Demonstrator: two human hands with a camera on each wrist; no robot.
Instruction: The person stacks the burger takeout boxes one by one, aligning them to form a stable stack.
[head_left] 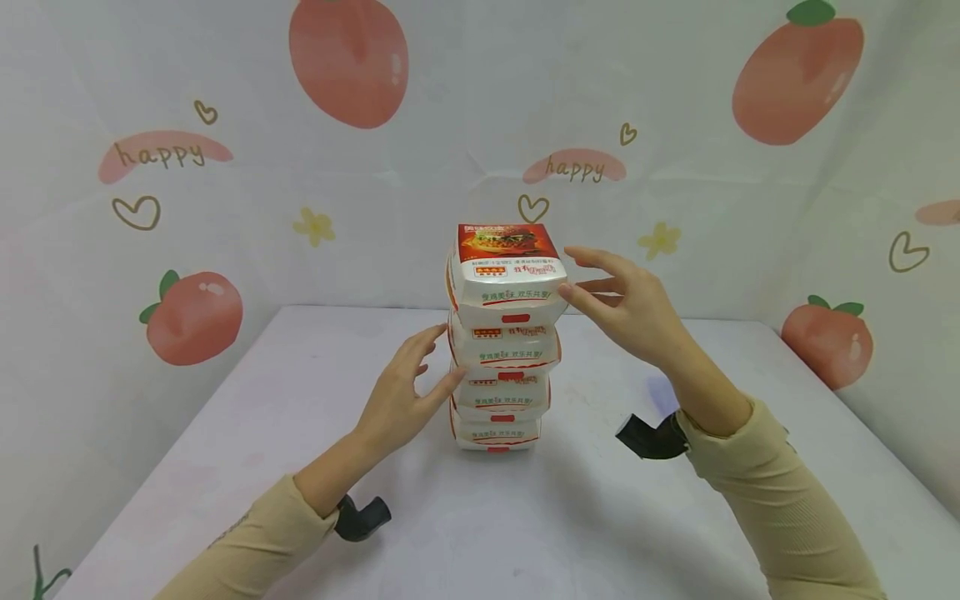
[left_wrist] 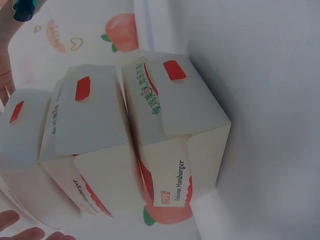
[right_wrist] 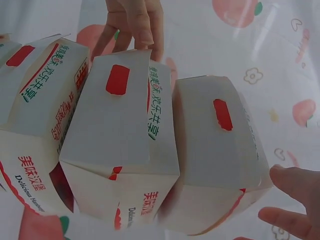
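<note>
Several white paper hamburger boxes stand in one upright stack, slightly uneven. The top box (head_left: 512, 275) has a burger picture on its lid; another box (head_left: 506, 346) sits directly under it. At the right side of the top box is my right hand (head_left: 626, 308), its thumb tip at the front corner and its fingers loosely bent. My left hand (head_left: 401, 400) is at the stack's left side, lower down, fingers extended and thumb by the third box (head_left: 502, 396). The bottom box (left_wrist: 180, 115) rests on the table in the left wrist view. Whether the fingertips press the cardboard, I cannot tell.
A white table (head_left: 510, 533) carries the stack. Behind it hangs a white cloth (head_left: 465, 108) printed with fruit, hearts and the word "happy". Black curved wrist pieces (head_left: 652, 437) hang below both forearms.
</note>
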